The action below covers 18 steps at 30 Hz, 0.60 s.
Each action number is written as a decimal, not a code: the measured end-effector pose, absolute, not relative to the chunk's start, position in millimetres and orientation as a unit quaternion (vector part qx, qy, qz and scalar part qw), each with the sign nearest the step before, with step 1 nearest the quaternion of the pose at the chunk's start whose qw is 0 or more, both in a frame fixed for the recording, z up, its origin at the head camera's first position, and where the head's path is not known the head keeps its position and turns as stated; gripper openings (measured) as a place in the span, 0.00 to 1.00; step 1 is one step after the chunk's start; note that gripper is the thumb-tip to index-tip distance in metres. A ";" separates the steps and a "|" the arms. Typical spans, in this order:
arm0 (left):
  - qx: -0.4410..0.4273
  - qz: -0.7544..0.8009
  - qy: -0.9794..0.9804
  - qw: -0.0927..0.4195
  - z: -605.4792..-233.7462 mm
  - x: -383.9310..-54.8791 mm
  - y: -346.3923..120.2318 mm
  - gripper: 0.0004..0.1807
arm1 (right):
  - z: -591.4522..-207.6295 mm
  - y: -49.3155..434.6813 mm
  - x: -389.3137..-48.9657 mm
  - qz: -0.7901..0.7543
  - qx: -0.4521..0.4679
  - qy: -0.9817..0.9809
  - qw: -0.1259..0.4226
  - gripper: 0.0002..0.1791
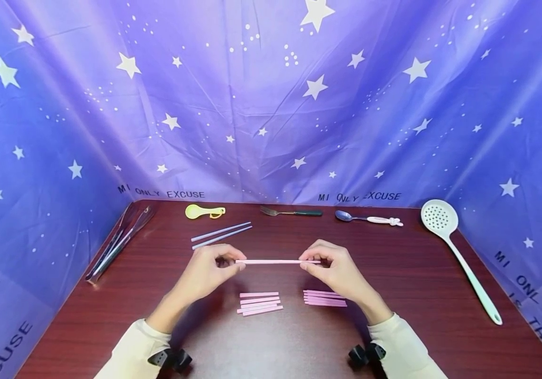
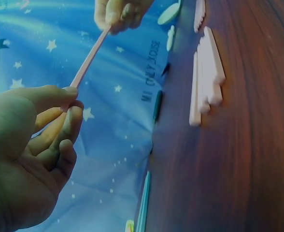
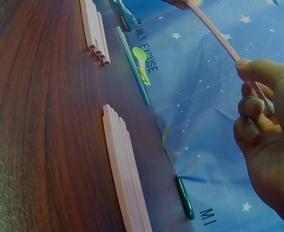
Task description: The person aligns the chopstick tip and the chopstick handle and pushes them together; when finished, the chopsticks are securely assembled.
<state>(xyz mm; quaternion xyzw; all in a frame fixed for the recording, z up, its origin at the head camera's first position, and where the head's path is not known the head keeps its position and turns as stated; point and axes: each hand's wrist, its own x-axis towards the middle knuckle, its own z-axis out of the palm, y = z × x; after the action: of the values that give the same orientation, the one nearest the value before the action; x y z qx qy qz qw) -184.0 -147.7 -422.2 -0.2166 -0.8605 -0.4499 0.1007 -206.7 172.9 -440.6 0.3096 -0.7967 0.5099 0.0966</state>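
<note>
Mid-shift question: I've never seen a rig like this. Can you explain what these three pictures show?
There's no machine, just a person's bare hands. The widest picture comes from a camera on the head, looking forward and down. The other two come from cameras on the left and right wrists.

The left hand and right hand pinch a pink stick between them.

On the table, nearer the person, lie a left pile and a right pile of pink sticks. Beyond are two blue sticks, a yellow spoon, a fork and a white-handled spoon. A skimmer lies far right.
</note>
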 end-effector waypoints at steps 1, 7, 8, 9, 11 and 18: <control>-0.211 -0.448 -0.862 0.104 -423.8 -183.5 -151.6 0.06 | -441.2 173.5 -207.2 0.510 0.310 -0.796 0.097 0.05; -0.180 -0.443 -0.868 0.133 -435.0 -183.8 -177.4 0.06 | -443.4 178.4 -210.1 0.510 0.297 -0.801 0.100 0.06; -0.171 -0.442 -0.870 0.136 -437.1 -184.6 -182.0 0.06 | -443.6 179.4 -210.3 0.510 0.294 -0.803 0.099 0.06; -0.162 -0.441 -0.872 0.139 -439.6 -185.8 -186.6 0.06 | -444.1 180.5 -210.6 0.509 0.291 -0.804 0.099 0.07; -0.139 -0.436 -0.877 0.146 -444.5 -188.5 -195.2 0.06 | -445.2 183.1 -210.5 0.508 0.285 -0.807 0.096 0.08; -0.069 -0.412 -0.892 0.174 -460.9 -198.6 -217.1 0.06 | -458.5 196.9 -208.2 0.487 0.277 -0.825 0.067 0.04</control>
<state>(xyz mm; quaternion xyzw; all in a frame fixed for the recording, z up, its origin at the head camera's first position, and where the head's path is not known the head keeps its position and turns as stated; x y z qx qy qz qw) -198.6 -217.1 -460.9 -0.0693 -0.8917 -0.4123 0.1736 -208.2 196.9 -458.5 0.2773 -0.8255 0.4870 0.0670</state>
